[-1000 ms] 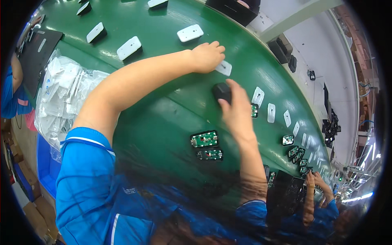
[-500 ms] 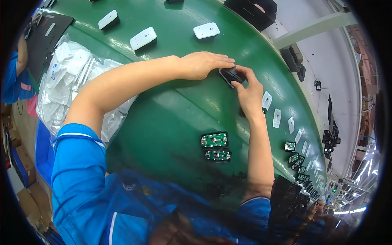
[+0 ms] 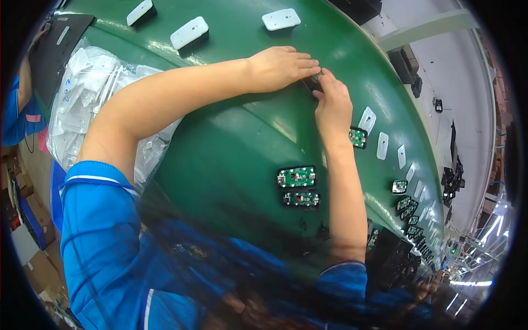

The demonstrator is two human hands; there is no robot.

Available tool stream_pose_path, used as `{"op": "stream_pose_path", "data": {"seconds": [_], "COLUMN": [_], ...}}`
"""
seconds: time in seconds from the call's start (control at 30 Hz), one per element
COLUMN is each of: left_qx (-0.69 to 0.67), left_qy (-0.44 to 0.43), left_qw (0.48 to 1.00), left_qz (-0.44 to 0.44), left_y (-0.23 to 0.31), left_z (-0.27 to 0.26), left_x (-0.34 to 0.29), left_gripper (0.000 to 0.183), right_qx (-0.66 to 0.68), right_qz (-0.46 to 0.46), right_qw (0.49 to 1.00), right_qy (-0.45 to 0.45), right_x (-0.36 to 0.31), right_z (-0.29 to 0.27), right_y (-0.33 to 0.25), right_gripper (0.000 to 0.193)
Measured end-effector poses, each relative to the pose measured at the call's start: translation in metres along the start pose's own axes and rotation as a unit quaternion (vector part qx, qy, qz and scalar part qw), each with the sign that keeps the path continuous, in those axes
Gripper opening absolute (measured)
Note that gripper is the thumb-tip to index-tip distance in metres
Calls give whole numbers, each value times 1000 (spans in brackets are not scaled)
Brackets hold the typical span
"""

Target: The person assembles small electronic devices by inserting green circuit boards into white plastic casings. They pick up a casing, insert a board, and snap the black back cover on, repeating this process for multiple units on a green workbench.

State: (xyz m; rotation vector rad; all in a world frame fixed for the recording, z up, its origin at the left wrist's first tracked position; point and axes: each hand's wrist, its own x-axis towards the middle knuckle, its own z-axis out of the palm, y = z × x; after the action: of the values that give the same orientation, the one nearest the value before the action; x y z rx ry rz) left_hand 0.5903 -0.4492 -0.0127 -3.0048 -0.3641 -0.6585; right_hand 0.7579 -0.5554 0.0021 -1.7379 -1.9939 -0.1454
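A small black plastic case (image 3: 312, 82) sits between my two hands above the far part of the green table, mostly covered by fingers. My right hand (image 3: 334, 107) is closed round its right side, thumb at the near edge. From the left reaches my left hand (image 3: 283, 69), fingers together and tips pressed on the case; its thumb is hidden. Nearer me lie two open black housings side by side, one with a larger green circuit board (image 3: 297, 177) and one with a narrower board (image 3: 301, 199). Another green board (image 3: 358, 137) lies partly behind my right wrist.
A clear bag of white plastic covers (image 3: 91, 99) lies under my left arm. White-topped cases (image 3: 189, 33) stand along the far side. White cover plates (image 3: 382, 146) and boards in housings (image 3: 407, 207) line the right edge. Another person's arm (image 3: 25, 82) shows at far left, beside a dark mat (image 3: 58, 47).
Both hands have closed further over the black case, hiding more of it. The right fingers now meet the left fingertips. The whole view has shifted slightly.
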Motion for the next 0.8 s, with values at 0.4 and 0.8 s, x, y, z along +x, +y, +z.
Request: {"op": "stream_pose_path", "data": {"seconds": [0.4, 0.8], "left_qx": [9, -96], "left_qy": [-52, -82], "left_qw": [998, 977], "left_qz": [-36, -169], "left_y": [6, -7], "left_z": [-7, -10], "left_x": [-2, 44], "left_gripper": [49, 34], "right_qx": [-2, 352], "right_qz": [-18, 211], "right_qw": [1000, 890], "right_qy": [2, -200], "right_x": [4, 60], "right_z": [3, -30], "right_y": [0, 47], "right_gripper": [32, 30]}}
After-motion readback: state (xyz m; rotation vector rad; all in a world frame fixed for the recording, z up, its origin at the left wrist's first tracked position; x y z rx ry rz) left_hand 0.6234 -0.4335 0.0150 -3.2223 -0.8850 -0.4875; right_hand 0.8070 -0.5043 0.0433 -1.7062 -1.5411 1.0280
